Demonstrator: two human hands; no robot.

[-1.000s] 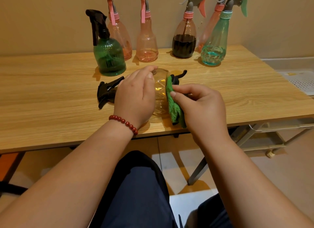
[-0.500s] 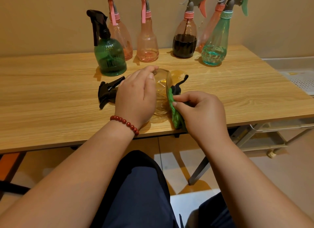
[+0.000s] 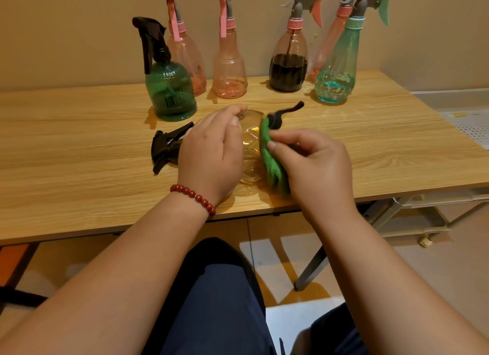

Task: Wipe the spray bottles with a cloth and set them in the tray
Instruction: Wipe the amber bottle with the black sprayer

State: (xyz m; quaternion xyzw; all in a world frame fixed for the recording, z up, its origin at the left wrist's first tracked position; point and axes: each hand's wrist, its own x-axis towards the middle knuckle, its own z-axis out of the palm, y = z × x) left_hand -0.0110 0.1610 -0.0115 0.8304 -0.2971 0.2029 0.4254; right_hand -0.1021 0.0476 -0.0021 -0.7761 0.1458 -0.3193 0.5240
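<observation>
Spanning the view, the wooden table carries everything. Just past the table's right end sits a white perforated tray, cut off by the frame, so its depth and contents cannot be read. Along the table's far edge stands a row of upright bottles: green, pink, one holding dark liquid, and teal. Their trigger tops are partly cropped, and the pink one behind the teal is mostly hidden.

Near the table's front edge the amber bottle lies on its side. Its long axis runs left to right along the table, with the black trigger head toward the table's left and the base toward its right.

The left hand curls over the bottle's body and grips it, covering the neck. The right hand, which is nearer the table's right end and so nearer the tray, pinches the green cloth and presses it against the base end. My judgement is that the wipe is under way, and the lift to the tray will go rightward.

A black curved piece pokes up behind the cloth, and I cannot tell what it is.
</observation>
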